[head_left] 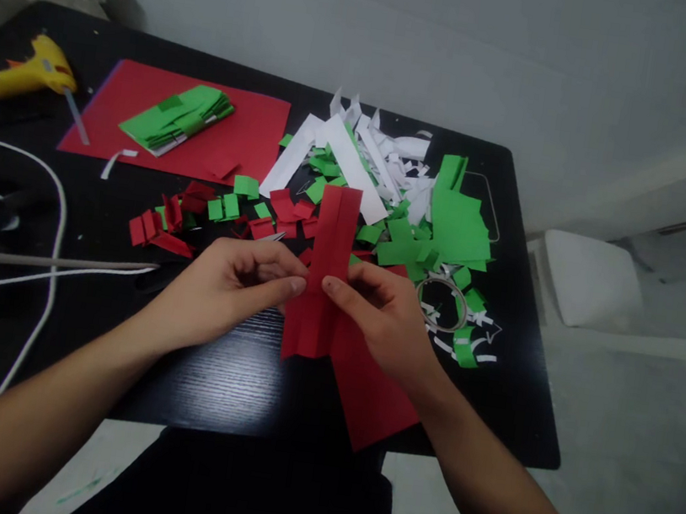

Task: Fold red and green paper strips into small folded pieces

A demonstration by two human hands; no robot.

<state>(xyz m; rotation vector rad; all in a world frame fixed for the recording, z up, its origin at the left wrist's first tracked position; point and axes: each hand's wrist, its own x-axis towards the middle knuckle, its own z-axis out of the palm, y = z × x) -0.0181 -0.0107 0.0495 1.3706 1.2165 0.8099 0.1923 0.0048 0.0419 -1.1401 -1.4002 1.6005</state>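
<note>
Between both hands a folded red paper strip (334, 239) stands nearly upright above the black table. My left hand (237, 280) pinches its left edge, thumb in front and fingers behind. From the other side, my right hand (383, 309) grips the right edge the same way. Lengthwise creases run down the strip, and its lower end spreads wider. Under my right hand a larger red paper sheet (372, 389) lies slanted at the table's front. Small red paper pieces (286, 208) and green paper pieces (405, 244) are scattered just beyond the hands.
A yellow glue gun (41, 70) lies at the far left. Folded green paper (177, 116) rests on a red sheet (128, 99). White paper scraps (357, 157) pile up at the back. A tape roll (442, 303) sits right; a white cable (54, 250) crosses the left side.
</note>
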